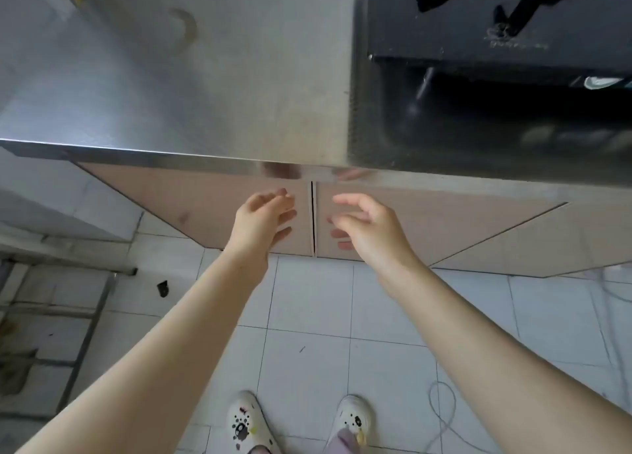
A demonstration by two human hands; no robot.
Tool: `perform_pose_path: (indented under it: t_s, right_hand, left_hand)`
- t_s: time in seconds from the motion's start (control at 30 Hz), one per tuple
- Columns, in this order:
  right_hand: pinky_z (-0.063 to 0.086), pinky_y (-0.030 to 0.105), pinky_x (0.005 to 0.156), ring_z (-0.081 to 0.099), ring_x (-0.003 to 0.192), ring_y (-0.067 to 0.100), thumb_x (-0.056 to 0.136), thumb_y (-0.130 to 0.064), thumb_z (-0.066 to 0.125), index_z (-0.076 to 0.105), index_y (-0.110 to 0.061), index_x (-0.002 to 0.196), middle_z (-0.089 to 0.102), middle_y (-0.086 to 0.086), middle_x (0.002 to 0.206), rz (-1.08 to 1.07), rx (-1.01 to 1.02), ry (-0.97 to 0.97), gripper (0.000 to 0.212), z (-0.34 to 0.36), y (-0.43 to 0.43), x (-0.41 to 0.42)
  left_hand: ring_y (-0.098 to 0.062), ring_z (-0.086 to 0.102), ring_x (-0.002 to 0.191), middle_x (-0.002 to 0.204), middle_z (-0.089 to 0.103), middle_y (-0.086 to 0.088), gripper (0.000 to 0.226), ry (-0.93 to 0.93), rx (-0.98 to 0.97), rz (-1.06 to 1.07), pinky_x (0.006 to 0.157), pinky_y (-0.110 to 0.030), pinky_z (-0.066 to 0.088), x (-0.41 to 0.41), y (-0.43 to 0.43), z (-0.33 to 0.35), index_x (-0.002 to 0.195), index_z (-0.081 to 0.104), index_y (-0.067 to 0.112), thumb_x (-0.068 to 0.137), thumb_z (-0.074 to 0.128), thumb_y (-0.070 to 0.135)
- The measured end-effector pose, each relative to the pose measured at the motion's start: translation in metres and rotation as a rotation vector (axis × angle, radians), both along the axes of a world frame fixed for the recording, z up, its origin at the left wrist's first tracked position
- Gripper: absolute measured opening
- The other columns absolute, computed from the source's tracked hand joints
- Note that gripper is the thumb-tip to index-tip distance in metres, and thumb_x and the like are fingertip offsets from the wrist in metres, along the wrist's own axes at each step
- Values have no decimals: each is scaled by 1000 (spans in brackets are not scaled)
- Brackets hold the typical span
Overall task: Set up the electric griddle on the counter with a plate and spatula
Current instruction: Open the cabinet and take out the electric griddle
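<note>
Both hands reach forward and down toward the cabinet doors under the counter, and both are empty. The left hand (pixel 265 214) has its fingers loosely spread and slightly curled, held in front of the left cabinet door (pixel 212 210) just beside the dark vertical gap (pixel 313 217) where the two doors meet; whether the fingertips touch the door cannot be told. The right hand (pixel 366 224) is likewise open, with the thumb uppermost and the fingers bent toward the right cabinet door (pixel 427 228), on the other side of that gap; faint reflections of its fingertips show on the door's glossy surface. The two hands are apart, one on each side of the seam, and the bare forearms run back toward the bottom corners of the view. Above the doors, the stainless steel counter (pixel 191 87) fills the upper left, with a brownish curved stain near its back and its front edge mirroring the fingers. To the right of it a black gas stove (pixel 496 15) sits above a dark recess. No griddle, plate or spatula is visible anywhere in the view, and the counter's bare steel holds none of them. Below, the floor is pale tile (pixel 307 299), with a metal rack (pixel 61 303) at the left, a thin white cord (pixel 441 405) at the right, and two white decorated clogs (pixel 246 423) at the bottom edge.
</note>
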State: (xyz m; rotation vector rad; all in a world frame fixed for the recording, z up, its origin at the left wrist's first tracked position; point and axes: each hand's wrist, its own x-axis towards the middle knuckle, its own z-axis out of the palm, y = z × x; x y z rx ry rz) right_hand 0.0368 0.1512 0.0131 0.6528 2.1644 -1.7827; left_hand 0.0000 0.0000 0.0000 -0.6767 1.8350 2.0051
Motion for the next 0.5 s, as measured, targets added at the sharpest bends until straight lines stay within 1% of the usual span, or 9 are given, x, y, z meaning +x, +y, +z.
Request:
perform_pose_path:
  t_s: [0.07,0.13,0.2,0.3,0.4,0.5]
  right_hand:
    - [56,44,81,70,87,31,84,-11,57,61,-29,107,72,-1,86,-3,-24,11,30,-11,0,-7]
    - [57,44,79,70,85,27,83,-11,56,60,-29,110,71,-2,87,-13,-43,4,32,-22,0,-13]
    - [57,42,78,69,85,25,82,-11,56,60,-29,112,71,-3,89,-16,-59,4,34,-28,-2,-17]
    - [57,41,79,70,90,25,82,-12,56,61,-30,111,72,-3,92,-14,-63,10,34,-33,-2,-20]
    - [56,43,83,69,91,25,82,-12,56,61,-30,110,72,-3,92,-8,-44,5,34,-34,-3,-18]
    - [57,43,82,69,83,22,82,-12,57,62,-30,109,71,-3,91,-25,-34,3,33,-36,-2,-15]
  left_hand:
    - [-15,66,90,87,65,1,8,-31,121,94,77,-29,52,-15,6,-3,91,58,17,87,59,11]
    - [-14,65,85,80,64,1,12,-34,145,173,76,-29,52,-29,8,-4,85,58,16,83,57,5]
    - [-13,65,83,79,63,0,21,-13,157,178,75,-29,52,-35,10,-8,88,58,16,78,54,-2]
    - [-12,66,85,80,66,1,29,11,246,166,76,-30,53,-39,9,-15,93,58,18,77,52,-6]
    - [-9,68,80,68,72,7,34,11,322,178,77,-29,54,-39,8,-17,87,59,25,77,51,-7]
    - [-6,69,69,62,70,9,27,-5,346,201,71,-26,54,-36,9,-16,82,56,23,79,54,-4]
